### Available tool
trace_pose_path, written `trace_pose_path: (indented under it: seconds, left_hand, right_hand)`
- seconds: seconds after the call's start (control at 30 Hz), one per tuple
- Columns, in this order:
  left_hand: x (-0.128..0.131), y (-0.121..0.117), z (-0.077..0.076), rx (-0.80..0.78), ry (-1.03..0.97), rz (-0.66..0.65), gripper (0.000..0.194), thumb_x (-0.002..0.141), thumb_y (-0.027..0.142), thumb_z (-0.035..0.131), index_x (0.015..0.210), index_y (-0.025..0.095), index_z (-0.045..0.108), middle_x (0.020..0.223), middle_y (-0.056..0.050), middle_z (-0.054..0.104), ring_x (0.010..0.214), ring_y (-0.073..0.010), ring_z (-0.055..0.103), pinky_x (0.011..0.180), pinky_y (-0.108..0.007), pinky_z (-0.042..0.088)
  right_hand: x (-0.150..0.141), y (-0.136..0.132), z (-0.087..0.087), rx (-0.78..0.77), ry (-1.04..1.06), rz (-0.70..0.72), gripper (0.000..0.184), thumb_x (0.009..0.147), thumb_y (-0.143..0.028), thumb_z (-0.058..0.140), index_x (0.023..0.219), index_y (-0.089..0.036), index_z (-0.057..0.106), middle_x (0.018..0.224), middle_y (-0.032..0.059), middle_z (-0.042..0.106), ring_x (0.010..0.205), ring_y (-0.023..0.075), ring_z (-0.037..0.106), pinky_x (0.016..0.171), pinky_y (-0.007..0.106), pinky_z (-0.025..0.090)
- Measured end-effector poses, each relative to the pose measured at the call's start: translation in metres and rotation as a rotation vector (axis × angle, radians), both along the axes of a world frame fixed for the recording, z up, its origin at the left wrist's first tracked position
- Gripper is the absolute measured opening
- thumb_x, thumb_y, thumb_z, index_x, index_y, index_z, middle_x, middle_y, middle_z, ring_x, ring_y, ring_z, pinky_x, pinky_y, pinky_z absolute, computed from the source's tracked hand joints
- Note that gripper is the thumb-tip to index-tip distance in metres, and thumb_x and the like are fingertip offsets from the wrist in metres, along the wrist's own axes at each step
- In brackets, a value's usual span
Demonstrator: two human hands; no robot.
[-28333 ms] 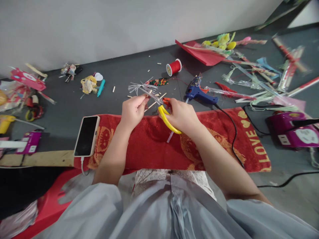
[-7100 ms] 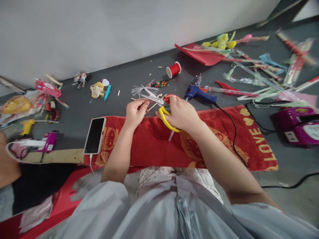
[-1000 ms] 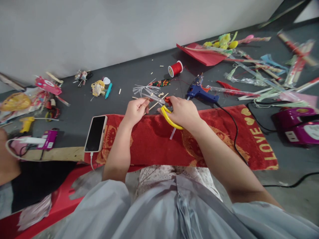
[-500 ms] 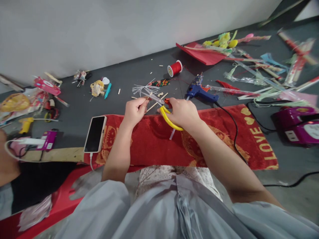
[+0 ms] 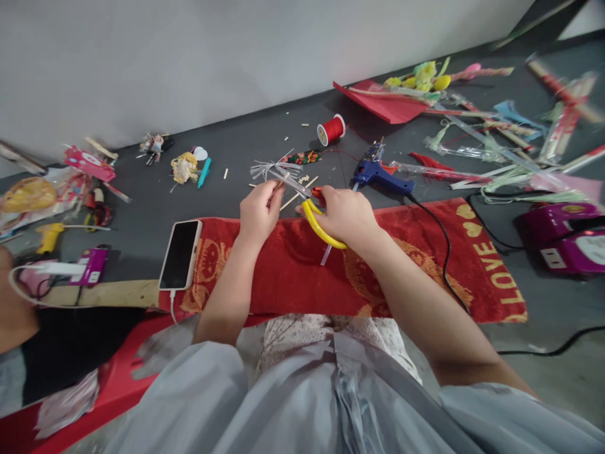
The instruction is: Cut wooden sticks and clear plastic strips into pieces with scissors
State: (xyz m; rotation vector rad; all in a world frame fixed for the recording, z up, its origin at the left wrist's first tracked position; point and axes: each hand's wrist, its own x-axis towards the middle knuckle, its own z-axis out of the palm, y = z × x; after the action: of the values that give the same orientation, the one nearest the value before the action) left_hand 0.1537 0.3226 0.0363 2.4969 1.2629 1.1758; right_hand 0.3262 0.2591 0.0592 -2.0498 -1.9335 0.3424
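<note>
I see the scissors (image 5: 309,205) in the right hand (image 5: 345,214), over the far edge of the red towel (image 5: 293,271). Fingers wrapped tight thru the yellow handle loop; blades point left and away, toward a silvery fringed strip (image 5: 276,170). Blades look nearly together, can't tell for sure. Left hand (image 5: 259,211) sits just left of the blades, fingertips pinched together on the near end of that strip, also above the towel's far edge. A thin white stick (image 5: 327,253) lies on the towel under the right hand.

Beyond the towel, on the dark floor: blue glue gun (image 5: 380,176) just past the right hand, w/ its black cord (image 5: 442,246) crossing the towel. Red thread spool (image 5: 331,130) farther back. Phone (image 5: 180,253) lies at the towel's left end, partly on it. Purple box (image 5: 562,239) off the towel's right end. Another person's arm (image 5: 14,309) shows far left of the towel.
</note>
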Motion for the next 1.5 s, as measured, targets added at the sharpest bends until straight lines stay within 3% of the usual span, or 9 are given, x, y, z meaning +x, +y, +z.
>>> trace_pose_path:
  seconds: [0.27,0.57,1.0,1.5]
  left_hand:
    - [-0.005,0.005,0.000,0.036,0.030,-0.060,0.033,0.096,0.032,0.043,0.076,0.018,0.066,0.060,-0.001,0.059,0.061,-0.0117,0.057,0.063,-0.023,0.043]
    - [-0.005,0.000,0.015,-0.218,-0.078,-0.209,0.047,0.096,0.040,0.043,0.057,0.017,0.056,0.056,0.000,0.060,0.053,-0.0086,0.054,0.058,-0.021,0.043]
    - [-0.005,0.000,0.016,-0.300,-0.105,-0.189,0.046,0.093,0.050,0.045,0.068,0.017,0.064,0.053,0.000,0.059,0.051,-0.0096,0.053,0.056,-0.022,0.043]
    - [-0.006,0.002,0.012,-0.259,-0.054,-0.166,0.046,0.094,0.043,0.044,0.056,0.018,0.052,0.052,0.000,0.057,0.051,-0.0092,0.052,0.055,-0.022,0.041]
  right_hand:
    - [0.003,0.000,-0.004,0.061,0.008,0.025,0.067,0.087,-0.069,0.032,0.107,-0.011,0.060,0.099,0.0157,0.070,0.084,0.0303,0.067,0.067,0.036,0.044]
    - [0.002,-0.001,-0.009,0.127,0.027,0.092,0.071,0.087,-0.071,0.029,0.110,-0.010,0.055,0.105,0.0179,0.067,0.092,0.0301,0.064,0.075,0.037,0.044]
    - [0.004,0.002,-0.006,0.058,0.024,0.075,0.067,0.086,-0.070,0.032,0.106,-0.013,0.061,0.095,0.0137,0.070,0.082,0.0277,0.066,0.066,0.034,0.041]
    - [0.001,0.001,-0.005,0.003,0.003,0.023,0.070,0.084,-0.072,0.034,0.107,-0.013,0.063,0.090,0.0148,0.071,0.081,0.0305,0.068,0.065,0.035,0.042]
